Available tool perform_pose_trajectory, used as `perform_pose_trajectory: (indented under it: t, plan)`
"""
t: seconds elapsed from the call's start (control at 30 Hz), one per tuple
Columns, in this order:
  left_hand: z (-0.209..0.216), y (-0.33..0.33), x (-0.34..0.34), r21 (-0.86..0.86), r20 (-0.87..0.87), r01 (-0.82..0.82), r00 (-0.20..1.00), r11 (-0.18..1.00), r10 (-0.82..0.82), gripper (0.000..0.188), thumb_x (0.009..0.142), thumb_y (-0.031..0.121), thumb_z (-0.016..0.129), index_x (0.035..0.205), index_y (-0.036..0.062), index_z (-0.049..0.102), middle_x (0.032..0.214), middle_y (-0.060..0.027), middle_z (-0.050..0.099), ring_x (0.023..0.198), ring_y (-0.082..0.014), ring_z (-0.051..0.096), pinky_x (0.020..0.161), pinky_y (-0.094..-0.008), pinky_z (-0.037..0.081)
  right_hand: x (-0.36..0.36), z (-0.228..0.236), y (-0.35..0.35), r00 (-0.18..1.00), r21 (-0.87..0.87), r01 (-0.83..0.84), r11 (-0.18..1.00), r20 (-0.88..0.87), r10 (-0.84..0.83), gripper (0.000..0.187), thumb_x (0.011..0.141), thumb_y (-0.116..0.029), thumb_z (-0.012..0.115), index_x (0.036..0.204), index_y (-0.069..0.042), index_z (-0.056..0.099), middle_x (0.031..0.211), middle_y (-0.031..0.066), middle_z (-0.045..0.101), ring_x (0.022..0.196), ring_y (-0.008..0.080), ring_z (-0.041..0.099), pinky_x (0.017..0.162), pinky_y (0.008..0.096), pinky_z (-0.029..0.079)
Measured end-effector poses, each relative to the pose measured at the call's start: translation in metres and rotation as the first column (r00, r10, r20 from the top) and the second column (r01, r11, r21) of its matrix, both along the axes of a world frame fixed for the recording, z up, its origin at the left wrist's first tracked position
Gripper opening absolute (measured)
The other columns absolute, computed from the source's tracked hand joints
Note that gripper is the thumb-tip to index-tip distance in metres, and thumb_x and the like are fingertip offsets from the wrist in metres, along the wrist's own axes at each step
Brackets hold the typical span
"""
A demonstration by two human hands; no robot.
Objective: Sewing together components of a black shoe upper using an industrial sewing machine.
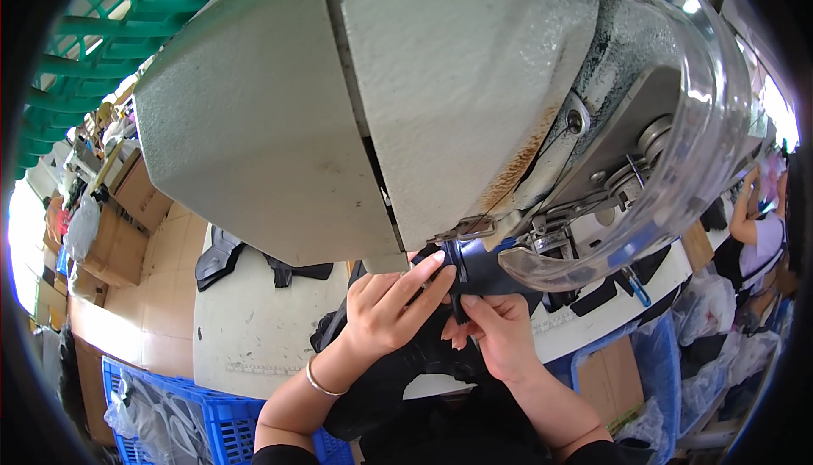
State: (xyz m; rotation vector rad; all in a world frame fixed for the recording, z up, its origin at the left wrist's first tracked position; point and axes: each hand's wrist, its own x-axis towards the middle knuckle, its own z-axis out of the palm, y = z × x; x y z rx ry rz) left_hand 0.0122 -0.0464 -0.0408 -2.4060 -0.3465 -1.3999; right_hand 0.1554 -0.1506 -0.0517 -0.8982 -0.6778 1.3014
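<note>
The off-white sewing machine (pixel 246 109) fills the upper view, its needle area low in the middle beside a clear plastic guard (pixel 711 126). Under it lies a dark, smooth piece of material (pixel 491 272). My left hand (pixel 389 311), with a bangle on the wrist, rests its outstretched fingers at the left side of this piece. My right hand (pixel 501 329) pinches a narrow black strip (pixel 459 308) between thumb and fingers, just below the needle area. More black material (pixel 423 351) hangs over my lap beneath both hands.
Black cut pieces (pixel 222 257) lie at the left of the white table (pixel 262 321). A blue-handled tool (pixel 635 287) sits at the right. Blue crates (pixel 224 427) flank me on both sides. A green basket (pixel 93 46) hangs upper left; another person (pixel 762 236) is far right.
</note>
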Motion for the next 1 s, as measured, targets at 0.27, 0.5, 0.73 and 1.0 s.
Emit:
perform_pose_trajectory:
  t: [0.27,0.5,0.73,1.0]
  plan:
    - [-0.002,-0.001,0.002,0.053,0.048,-0.033,0.998,0.998,0.03,0.025,0.071,0.017,0.074,0.094,0.0081,0.074,0.094,-0.0026,0.069,0.074,-0.0156,0.066,0.066,-0.0249,0.054,0.004,-0.001,-0.003,0.998,-0.004,-0.061,0.998,0.031,0.061,0.026,0.098,-0.015,0.055,0.106,0.006,0.068,0.074,0.0138,0.069,0.056,0.0103,0.061,0.054,0.0214,0.05]
    - [-0.004,0.005,0.002,0.055,0.049,-0.015,0.999,0.998,0.012,0.024,0.072,0.016,0.074,0.094,0.0073,0.074,0.093,-0.0026,0.069,0.072,-0.0141,0.065,0.066,-0.0246,0.054,-0.001,-0.002,0.001,1.0,0.003,-0.022,1.0,0.006,0.022,0.025,0.098,-0.013,0.054,0.1,0.009,0.067,0.072,0.0175,0.068,0.054,0.0145,0.062,0.051,0.0228,0.049]
    - [-0.005,0.011,0.003,0.04,0.086,-0.008,0.996,0.999,0.005,0.028,0.071,0.013,0.075,0.098,0.0075,0.074,0.092,0.0,0.068,0.07,-0.0119,0.061,0.059,-0.0234,0.049,-0.005,-0.001,0.007,0.999,0.039,0.022,0.999,-0.025,-0.021,0.027,0.097,-0.015,0.057,0.089,0.008,0.068,0.07,0.018,0.067,0.055,0.0136,0.061,0.053,0.0232,0.05]
    - [-0.005,0.003,0.0,-0.012,0.079,-0.008,0.997,1.0,0.009,0.034,0.068,0.009,0.077,0.102,0.0072,0.073,0.094,-0.0006,0.066,0.07,-0.012,0.06,0.056,-0.0246,0.047,-0.005,-0.002,0.006,0.999,0.03,0.032,0.999,-0.026,-0.031,0.027,0.097,-0.016,0.057,0.088,0.008,0.068,0.071,0.0177,0.068,0.055,0.0131,0.061,0.053,0.023,0.05]
